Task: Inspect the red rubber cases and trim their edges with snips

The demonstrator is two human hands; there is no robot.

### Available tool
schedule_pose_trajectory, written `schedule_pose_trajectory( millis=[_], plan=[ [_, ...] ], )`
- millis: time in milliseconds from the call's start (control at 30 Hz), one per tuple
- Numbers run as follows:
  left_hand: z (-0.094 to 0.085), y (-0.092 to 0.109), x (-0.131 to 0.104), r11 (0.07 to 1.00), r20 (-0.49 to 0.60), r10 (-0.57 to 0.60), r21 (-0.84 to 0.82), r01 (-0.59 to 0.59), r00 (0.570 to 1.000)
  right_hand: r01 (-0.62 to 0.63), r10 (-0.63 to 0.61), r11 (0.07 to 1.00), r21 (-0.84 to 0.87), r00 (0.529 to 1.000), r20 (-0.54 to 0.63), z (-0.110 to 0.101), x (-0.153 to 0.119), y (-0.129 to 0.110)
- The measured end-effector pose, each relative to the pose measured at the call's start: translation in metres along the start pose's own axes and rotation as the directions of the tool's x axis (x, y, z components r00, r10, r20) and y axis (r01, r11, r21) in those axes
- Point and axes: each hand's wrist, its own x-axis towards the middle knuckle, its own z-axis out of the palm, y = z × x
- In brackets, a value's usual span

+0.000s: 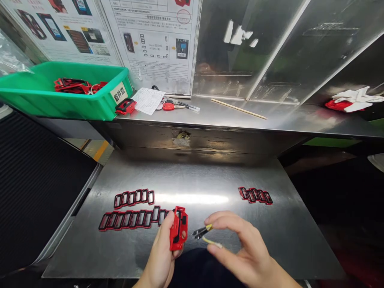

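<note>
My left hand (162, 248) is closed round a red plastic frame (180, 228) with black inside, held upright above the table. Just to its right, my right hand (240, 240) pinches a small black-and-yellow tool (201, 232) between thumb and fingertips. The tool's dark end points at the frame, with a small gap between them; its exact kind I cannot make out. Behind my left hand lies a row of red-and-black frames (130, 219), partly covered by that hand and the held frame. A shorter row of frames (134, 198) lies beyond it.
Another cluster of small frames (256, 195) lies at right on the metal table (204, 176). A shelf (279, 122) behind carries a green bin (81, 104) with red parts, a red-and-black part, paper, keys, pens, a wooden stick (238, 109) and a white-and-red cloth (354, 100).
</note>
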Motion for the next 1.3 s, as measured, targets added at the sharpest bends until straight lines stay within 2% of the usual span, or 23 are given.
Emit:
schedule_pose_trajectory(
  millis=[67, 167, 300, 500, 667, 1067, 1200, 1300],
  plan=[
    [0.002, -0.001, -0.002, 0.999, -0.075, 0.018, 0.051, -0.015, 0.997, 0.103, -0.101, 0.994, -0.02, 0.991, 0.09, 0.001, 0.008, -0.012],
    [0.003, -0.003, -0.004, 0.995, -0.137, 0.013, 0.096, 0.001, 0.991, 0.177, -0.158, 0.981, -0.081, 0.967, 0.199, 0.008, 0.016, -0.016],
    [0.004, -0.004, -0.005, 0.995, -0.175, -0.007, 0.097, 0.024, 0.984, 0.182, -0.14, 0.977, -0.112, 0.941, 0.309, 0.011, 0.022, -0.016],
    [0.001, -0.005, 0.0, 0.989, -0.143, -0.056, 0.126, 0.074, 0.988, 0.204, -0.095, 0.956, -0.212, 0.897, 0.432, 0.004, 0.026, -0.023],
    [-0.001, -0.005, 0.004, 0.98, -0.116, -0.12, 0.144, 0.136, 0.986, 0.249, -0.125, 0.939, -0.238, 0.891, 0.437, 0.005, 0.028, -0.025],
    [0.007, -0.002, 0.007, 0.989, -0.094, -0.109, 0.087, 0.117, 0.99, 0.227, -0.103, 0.954, -0.196, 0.861, 0.497, 0.009, 0.035, -0.019],
    [0.004, -0.006, 0.008, 0.985, -0.096, -0.14, 0.089, 0.149, 0.985, 0.19, -0.116, 0.973, -0.129, 0.889, 0.442, 0.015, 0.031, -0.013],
    [-0.001, -0.01, 0.009, 0.986, -0.112, -0.092, 0.13, 0.106, 0.989, 0.02, -0.016, 1.0, -0.013, 0.959, 0.281, 0.015, 0.023, -0.008]
  ],
)
